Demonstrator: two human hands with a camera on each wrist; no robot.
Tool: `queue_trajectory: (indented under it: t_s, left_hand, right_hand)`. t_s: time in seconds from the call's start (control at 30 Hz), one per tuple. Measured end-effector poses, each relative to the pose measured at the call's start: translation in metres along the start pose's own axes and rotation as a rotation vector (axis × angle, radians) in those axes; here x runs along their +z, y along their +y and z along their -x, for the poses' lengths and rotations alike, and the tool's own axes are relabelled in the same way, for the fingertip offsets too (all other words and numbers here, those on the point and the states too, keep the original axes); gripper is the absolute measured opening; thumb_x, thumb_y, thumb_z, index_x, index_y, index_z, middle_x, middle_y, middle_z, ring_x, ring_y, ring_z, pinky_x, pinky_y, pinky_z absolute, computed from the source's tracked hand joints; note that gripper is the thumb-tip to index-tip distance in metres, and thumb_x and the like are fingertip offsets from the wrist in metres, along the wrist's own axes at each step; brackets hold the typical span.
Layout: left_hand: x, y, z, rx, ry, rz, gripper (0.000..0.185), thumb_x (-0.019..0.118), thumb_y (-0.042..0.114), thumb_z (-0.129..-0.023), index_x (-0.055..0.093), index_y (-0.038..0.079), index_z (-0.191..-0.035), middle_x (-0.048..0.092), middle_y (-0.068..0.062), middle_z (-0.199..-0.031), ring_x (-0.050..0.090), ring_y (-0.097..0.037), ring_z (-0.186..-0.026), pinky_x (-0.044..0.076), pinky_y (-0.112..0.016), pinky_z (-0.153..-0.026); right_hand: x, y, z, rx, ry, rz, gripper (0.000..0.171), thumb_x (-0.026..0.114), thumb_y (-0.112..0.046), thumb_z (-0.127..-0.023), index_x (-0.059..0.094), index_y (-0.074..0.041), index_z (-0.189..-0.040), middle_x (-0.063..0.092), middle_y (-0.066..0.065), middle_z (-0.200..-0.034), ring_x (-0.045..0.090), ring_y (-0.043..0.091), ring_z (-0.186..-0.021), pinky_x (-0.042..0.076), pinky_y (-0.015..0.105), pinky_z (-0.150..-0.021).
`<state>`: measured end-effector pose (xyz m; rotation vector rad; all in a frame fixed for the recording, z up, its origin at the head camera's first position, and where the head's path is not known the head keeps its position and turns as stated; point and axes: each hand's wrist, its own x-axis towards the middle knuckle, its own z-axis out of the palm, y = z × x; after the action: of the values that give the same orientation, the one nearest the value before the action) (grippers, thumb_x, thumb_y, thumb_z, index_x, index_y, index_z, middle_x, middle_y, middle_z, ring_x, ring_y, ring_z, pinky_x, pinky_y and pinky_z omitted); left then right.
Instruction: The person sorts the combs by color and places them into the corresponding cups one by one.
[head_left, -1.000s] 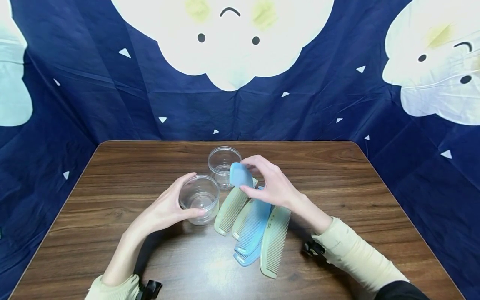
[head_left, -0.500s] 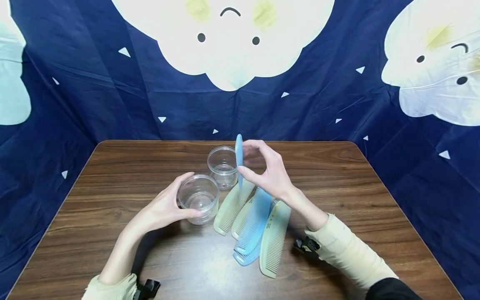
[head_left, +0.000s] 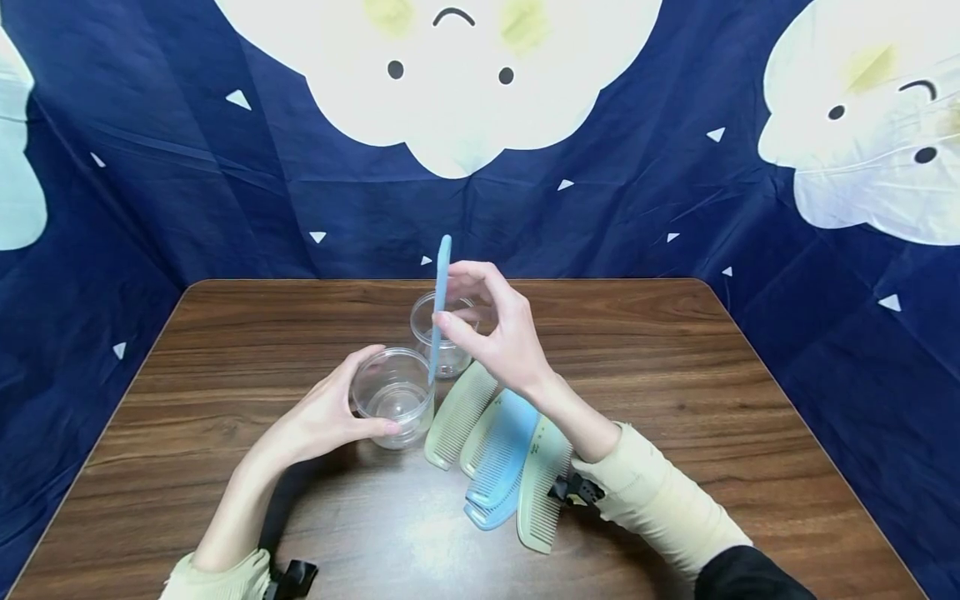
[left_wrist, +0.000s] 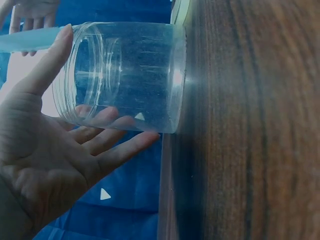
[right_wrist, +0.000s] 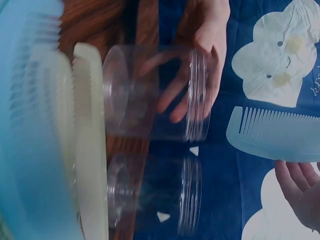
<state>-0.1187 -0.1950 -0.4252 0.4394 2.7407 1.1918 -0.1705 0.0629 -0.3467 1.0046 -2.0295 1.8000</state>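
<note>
My left hand holds a clear plastic jar that stands upright on the table, thumb on the near side and fingers round the far side. In the left wrist view the jar has nothing inside. My right hand pinches a light blue comb between thumb and fingers. The comb is nearly upright, its lower end by the jar's right rim. The right wrist view shows this comb above the jar mouths, teeth sideways. A second clear jar stands just behind, partly hidden by comb and hand.
Several combs lie fanned on the wooden table right of the jars: a pale green comb nearest them, a blue comb overlapping others, another green comb under my right wrist. A dark blue cloth hangs behind.
My right hand has lifted the blue comb off the pile area, turned it upright and brought it left to the near jar. My left hand stays on that jar.
</note>
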Motion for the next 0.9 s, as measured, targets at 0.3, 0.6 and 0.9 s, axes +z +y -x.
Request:
queue_trajectory:
  t_s: [0.3, 0.6, 0.9]
  left_hand:
    - [0.000, -0.001, -0.001, -0.006, -0.014, 0.028, 0.107, 0.088, 0.051, -0.078, 0.027, 0.017, -0.159, 0.044, -0.011, -0.159, 0.044, -0.036, -0.144, 0.039, -0.063, -0.113]
    - [0.000, -0.001, -0.001, 0.007, -0.018, 0.045, 0.107, 0.088, 0.051, -0.077, 0.027, 0.018, -0.159, 0.039, -0.013, -0.162, 0.041, -0.038, -0.147, 0.038, -0.064, -0.113]
    - [-0.001, 0.002, -0.001, -0.032, -0.036, 0.063, 0.105, 0.086, 0.048, -0.081, 0.023, 0.022, -0.161, 0.035, -0.014, -0.164, 0.039, -0.038, -0.148, 0.038, -0.064, -0.112]
  right_hand:
    - [0.023, 0.000, 0.000, 0.048, -0.034, -0.012, 0.044, 0.072, -0.008, -0.092, 0.056, -0.007, -0.133, 0.070, 0.014, -0.112, 0.072, 0.021, -0.098, 0.063, 0.033, -0.085]
    - [0.036, 0.009, 0.008, 0.154, -0.087, 0.112, 0.046, 0.078, -0.020, -0.091, 0.061, -0.013, -0.133, 0.070, 0.005, -0.114, 0.069, 0.012, -0.103, 0.062, 0.031, -0.088]
    - [0.043, 0.021, 0.018, 0.153, -0.197, 0.342, 0.048, 0.079, -0.035, -0.091, 0.062, -0.018, -0.133, 0.070, -0.004, -0.117, 0.069, 0.009, -0.107, 0.059, 0.031, -0.096]
